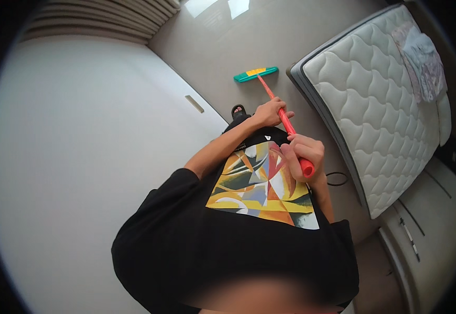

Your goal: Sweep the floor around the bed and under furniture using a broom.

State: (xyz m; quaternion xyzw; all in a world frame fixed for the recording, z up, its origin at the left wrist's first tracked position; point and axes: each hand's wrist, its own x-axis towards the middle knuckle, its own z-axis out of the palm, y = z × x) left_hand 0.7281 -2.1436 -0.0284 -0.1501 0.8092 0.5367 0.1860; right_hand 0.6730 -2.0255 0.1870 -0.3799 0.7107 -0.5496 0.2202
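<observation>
Both hands are on the red handle of a broom [264,84]. My left hand [272,112] comes from the picture's left side and is closed round the middle of the handle, with some fingertips showing past it. Near the handle's top end my right hand [306,155] grips it, and the open end of the tube sticks out below the fist. The broom's green and yellow head [256,73] rests on the pale floor beyond my foot. The handle slants from the head down towards my chest.
To the right stands a bed with a bare quilted mattress [369,90], folded cloths [424,62] at its far end. A large white panel [94,137] with a recessed handle fills the left, below a curtain [106,17]. A dark cable loop [337,179] lies beside the bed.
</observation>
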